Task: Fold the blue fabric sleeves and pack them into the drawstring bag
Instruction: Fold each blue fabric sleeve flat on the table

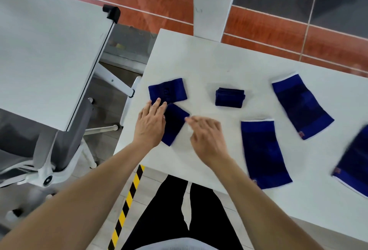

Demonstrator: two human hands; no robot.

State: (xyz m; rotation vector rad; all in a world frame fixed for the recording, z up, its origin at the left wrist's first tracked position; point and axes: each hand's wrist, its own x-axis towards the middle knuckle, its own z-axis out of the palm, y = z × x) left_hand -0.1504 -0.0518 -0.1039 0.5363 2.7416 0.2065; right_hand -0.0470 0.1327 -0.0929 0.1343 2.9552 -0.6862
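A folded blue sleeve (175, 124) lies near the left edge of the white table (219, 64). My left hand (151, 124) rests flat on its left side, fingers spread. My right hand (207, 136) hovers just right of it, fingers loosely curled and blurred, its fingertips at the sleeve's right corner. Another folded sleeve (168, 90) sits just behind. A small dark blue folded stack (230, 97) lies at the table's middle. Three unfolded sleeves lie flat to the right: one in front (264, 154), one further back (301, 106), one at the right edge (354, 166). No drawstring bag is in view.
A second white table (45, 54) stands to the left with a black clamp (112, 13) at its corner. A white and grey office chair (55, 150) sits below it. Yellow-black floor tape (127, 206) runs beside my legs.
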